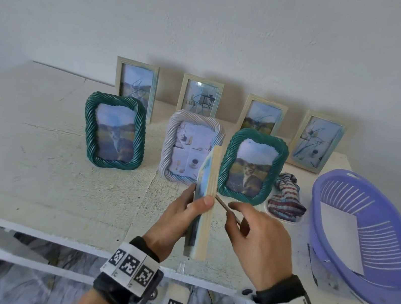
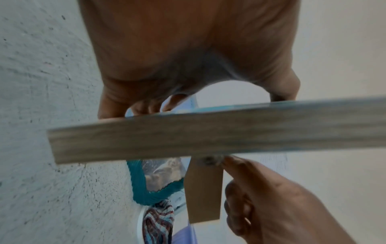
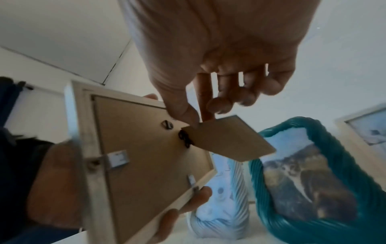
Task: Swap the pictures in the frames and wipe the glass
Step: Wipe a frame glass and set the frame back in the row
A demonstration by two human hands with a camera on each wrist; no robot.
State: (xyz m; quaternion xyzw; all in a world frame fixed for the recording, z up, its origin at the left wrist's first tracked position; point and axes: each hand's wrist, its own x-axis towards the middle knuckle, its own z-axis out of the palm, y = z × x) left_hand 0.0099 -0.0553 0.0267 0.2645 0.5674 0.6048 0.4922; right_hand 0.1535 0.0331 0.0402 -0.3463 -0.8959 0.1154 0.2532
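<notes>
The wooden frame is held upright and edge-on above the front edge of the bench, clear of its surface, so that the back is turned toward the right hand while the glass side faces left. It is gripped low down by the left hand, whose fingers are wrapped round one long edge and whose thumb is pressed on the narrow side; this hold is judged to steady the frame while the back is worked on. The hinged stand flap is swung out from the backing board and pinched between the right thumb and forefinger, presumably to get it out of the way of the small turn clips that lock the board. The frame is of pale, unpainted-looking wood with a brown fibreboard back; a bluish picture shows at its front. The clips appear not yet turned.
</notes>
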